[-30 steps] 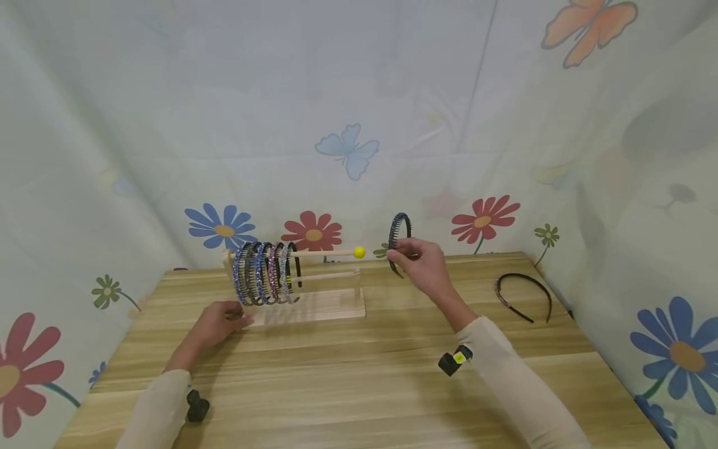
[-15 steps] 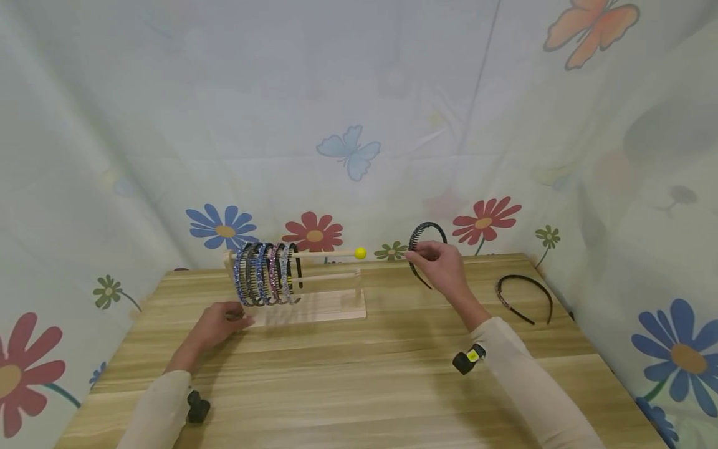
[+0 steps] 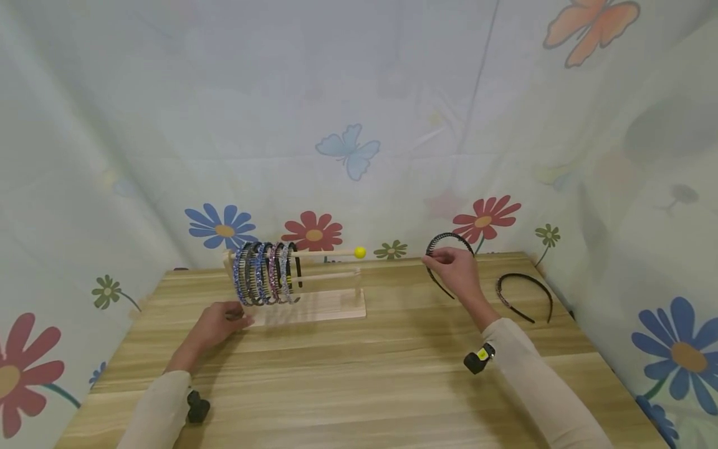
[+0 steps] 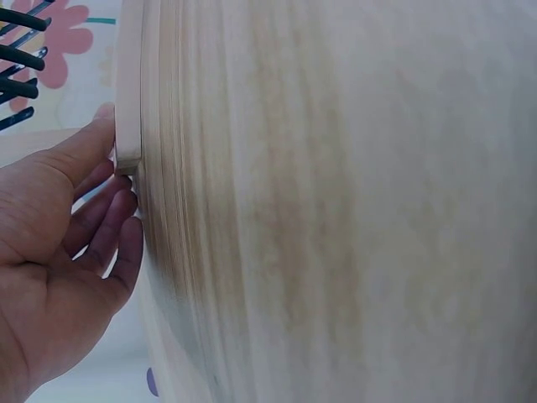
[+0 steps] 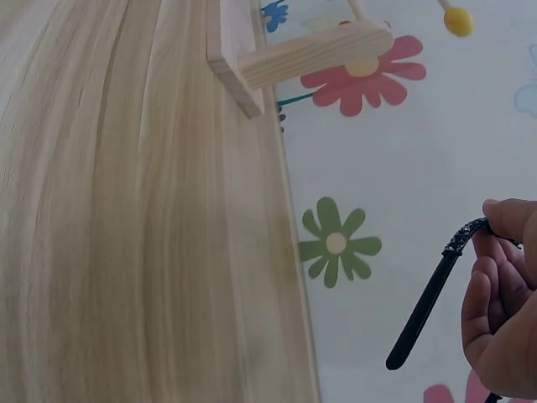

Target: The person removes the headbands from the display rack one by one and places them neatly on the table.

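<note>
The black headband (image 5: 422, 309) is off the desk (image 3: 348, 386), arch uppermost, well to the right of the wooden rack (image 3: 336, 305). I read the right grip (image 3: 457, 271) as narrow: thumb and fingers pinch the band on one side. The left grip (image 3: 219, 323) pinches the left end of the rack's base.

Fault conditions, in my judgement:

1. Swivel or slip. Cause: a pinch on one side only, leaving the other leg unsupported. That leg is mostly hidden from me behind the right grip.
2. Snagging. Cause: lowering the band too far right, where its legs could catch the loose headband (image 3: 501, 296) lying on the desk. Travel leftward could instead strike the yellow ball (image 3: 359, 252) at the rod's end.
3. Rack shift. Cause: a pull by the left grip, which could slide the hung headbands (image 3: 259, 274) along the rod.

Surface: the desk has a striped wood-grain top; the rack stands towards its far side. Room: pale fabric (image 3: 348, 75) printed with flowers and butterflies encloses the back and both sides.
</note>
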Action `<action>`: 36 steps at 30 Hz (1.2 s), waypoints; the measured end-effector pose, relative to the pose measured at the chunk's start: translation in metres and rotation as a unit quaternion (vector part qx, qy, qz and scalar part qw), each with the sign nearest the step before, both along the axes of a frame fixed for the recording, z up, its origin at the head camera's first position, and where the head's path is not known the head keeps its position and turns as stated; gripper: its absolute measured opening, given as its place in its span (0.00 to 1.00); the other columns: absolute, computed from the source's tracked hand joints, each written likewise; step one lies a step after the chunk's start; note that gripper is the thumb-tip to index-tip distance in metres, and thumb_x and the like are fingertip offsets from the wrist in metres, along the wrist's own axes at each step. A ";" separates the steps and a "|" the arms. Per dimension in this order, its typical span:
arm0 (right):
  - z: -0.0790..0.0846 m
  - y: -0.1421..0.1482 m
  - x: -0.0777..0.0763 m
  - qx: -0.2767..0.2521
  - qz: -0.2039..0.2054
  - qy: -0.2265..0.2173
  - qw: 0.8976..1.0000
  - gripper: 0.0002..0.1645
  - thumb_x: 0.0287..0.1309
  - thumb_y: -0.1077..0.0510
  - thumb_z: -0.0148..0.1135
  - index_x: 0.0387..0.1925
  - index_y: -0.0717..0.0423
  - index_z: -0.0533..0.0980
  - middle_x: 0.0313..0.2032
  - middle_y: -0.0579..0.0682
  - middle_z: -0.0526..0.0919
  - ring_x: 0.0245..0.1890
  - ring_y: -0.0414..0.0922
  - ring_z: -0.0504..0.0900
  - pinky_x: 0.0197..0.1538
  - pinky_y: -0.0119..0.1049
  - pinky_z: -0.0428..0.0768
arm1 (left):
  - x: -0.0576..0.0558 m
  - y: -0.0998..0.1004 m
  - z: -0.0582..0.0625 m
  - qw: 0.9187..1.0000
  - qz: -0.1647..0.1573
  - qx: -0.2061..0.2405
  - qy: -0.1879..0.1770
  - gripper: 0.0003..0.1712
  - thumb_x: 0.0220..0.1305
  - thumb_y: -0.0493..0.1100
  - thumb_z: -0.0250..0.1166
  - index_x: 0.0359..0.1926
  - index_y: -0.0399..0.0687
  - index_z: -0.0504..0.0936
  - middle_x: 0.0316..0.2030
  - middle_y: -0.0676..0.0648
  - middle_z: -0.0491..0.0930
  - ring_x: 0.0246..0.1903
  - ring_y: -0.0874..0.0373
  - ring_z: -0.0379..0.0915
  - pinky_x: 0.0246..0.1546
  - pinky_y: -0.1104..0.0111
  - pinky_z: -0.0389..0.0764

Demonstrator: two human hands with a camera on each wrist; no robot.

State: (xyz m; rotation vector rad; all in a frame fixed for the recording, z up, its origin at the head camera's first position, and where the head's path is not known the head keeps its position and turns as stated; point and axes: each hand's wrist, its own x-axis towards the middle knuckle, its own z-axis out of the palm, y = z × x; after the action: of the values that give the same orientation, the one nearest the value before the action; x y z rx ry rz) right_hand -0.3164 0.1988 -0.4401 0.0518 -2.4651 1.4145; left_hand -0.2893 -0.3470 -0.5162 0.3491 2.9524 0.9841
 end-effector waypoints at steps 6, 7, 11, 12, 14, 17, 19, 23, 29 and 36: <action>-0.011 0.013 -0.004 0.014 -0.023 -0.026 0.999 0.24 0.59 0.43 0.74 0.44 0.58 0.86 0.41 0.57 0.90 0.44 0.53 0.88 0.48 0.49 0.85 | -0.001 -0.001 0.000 1.000 0.000 0.001 0.000 0.17 0.69 0.49 0.69 0.49 0.40 0.86 0.50 0.36 0.86 0.54 0.36 0.81 0.53 0.43 0.81; -0.013 0.015 -0.005 0.018 -0.027 -0.031 0.999 0.24 0.59 0.43 0.74 0.44 0.58 0.86 0.41 0.57 0.89 0.44 0.53 0.88 0.48 0.49 0.85 | -0.001 -0.001 -0.001 1.000 0.000 0.002 -0.001 0.17 0.69 0.49 0.69 0.49 0.40 0.86 0.50 0.36 0.86 0.54 0.36 0.81 0.53 0.43 0.81; -0.021 0.023 -0.006 0.036 -0.038 -0.042 0.998 0.24 0.60 0.43 0.74 0.45 0.59 0.86 0.43 0.58 0.89 0.45 0.54 0.87 0.49 0.51 0.84 | -0.003 -0.001 -0.002 1.000 -0.001 0.001 -0.002 0.18 0.69 0.50 0.70 0.49 0.40 0.86 0.50 0.36 0.86 0.54 0.36 0.81 0.54 0.44 0.81; -0.023 0.024 -0.007 0.039 -0.040 -0.043 0.998 0.24 0.60 0.44 0.73 0.45 0.59 0.86 0.43 0.58 0.89 0.45 0.54 0.87 0.49 0.51 0.84 | -0.003 -0.002 -0.002 1.000 -0.001 0.002 -0.002 0.18 0.69 0.50 0.70 0.49 0.40 0.87 0.50 0.36 0.86 0.54 0.36 0.81 0.54 0.44 0.81; -0.027 0.027 -0.007 0.047 -0.043 -0.047 0.997 0.23 0.61 0.44 0.73 0.45 0.59 0.87 0.43 0.58 0.89 0.45 0.55 0.86 0.49 0.51 0.84 | -0.004 -0.002 -0.002 1.000 -0.002 0.001 -0.001 0.18 0.69 0.50 0.70 0.49 0.40 0.87 0.50 0.36 0.86 0.54 0.36 0.81 0.54 0.44 0.81; -0.032 0.031 -0.008 0.055 -0.048 -0.061 0.995 0.22 0.61 0.44 0.73 0.45 0.58 0.87 0.43 0.57 0.88 0.45 0.54 0.86 0.49 0.51 0.83 | -0.003 -0.002 -0.002 1.000 -0.001 0.003 0.000 0.18 0.69 0.50 0.70 0.50 0.40 0.87 0.50 0.36 0.86 0.54 0.36 0.81 0.54 0.44 0.81; -0.035 0.033 -0.009 0.058 -0.052 -0.072 0.994 0.22 0.61 0.43 0.72 0.45 0.57 0.87 0.44 0.57 0.89 0.45 0.54 0.86 0.50 0.51 0.83 | -0.003 -0.002 -0.002 1.000 0.000 0.004 0.000 0.18 0.69 0.50 0.70 0.50 0.40 0.87 0.51 0.36 0.86 0.54 0.36 0.81 0.54 0.44 0.81; -0.039 0.037 -0.009 0.060 -0.056 -0.091 0.992 0.23 0.61 0.42 0.72 0.46 0.57 0.87 0.45 0.57 0.89 0.46 0.54 0.86 0.52 0.51 0.83 | -0.002 -0.001 -0.001 1.000 0.002 0.004 -0.001 0.18 0.69 0.50 0.70 0.49 0.41 0.87 0.50 0.36 0.86 0.54 0.36 0.81 0.54 0.44 0.81; -0.045 0.042 -0.008 0.077 -0.058 -0.094 0.991 0.21 0.61 0.45 0.72 0.44 0.58 0.87 0.43 0.57 0.89 0.46 0.54 0.86 0.51 0.51 0.83 | 0.000 0.000 0.000 1.000 0.003 0.005 -0.004 0.17 0.69 0.49 0.69 0.48 0.41 0.87 0.51 0.36 0.85 0.54 0.36 0.81 0.54 0.43 0.81; -0.053 0.047 -0.010 0.098 -0.065 -0.102 0.988 0.20 0.60 0.44 0.73 0.42 0.57 0.88 0.41 0.55 0.90 0.43 0.53 0.86 0.48 0.50 0.83 | 0.000 -0.001 -0.002 1.000 0.006 0.008 -0.005 0.18 0.68 0.50 0.70 0.48 0.40 0.87 0.50 0.36 0.86 0.53 0.36 0.81 0.54 0.44 0.81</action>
State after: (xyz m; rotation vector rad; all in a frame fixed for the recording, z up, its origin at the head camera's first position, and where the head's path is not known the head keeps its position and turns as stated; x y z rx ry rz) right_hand -0.3261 0.2455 -0.4929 -0.2194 -2.7108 1.1728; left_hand -0.2891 -0.3476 -0.5181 0.3271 2.9429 1.0078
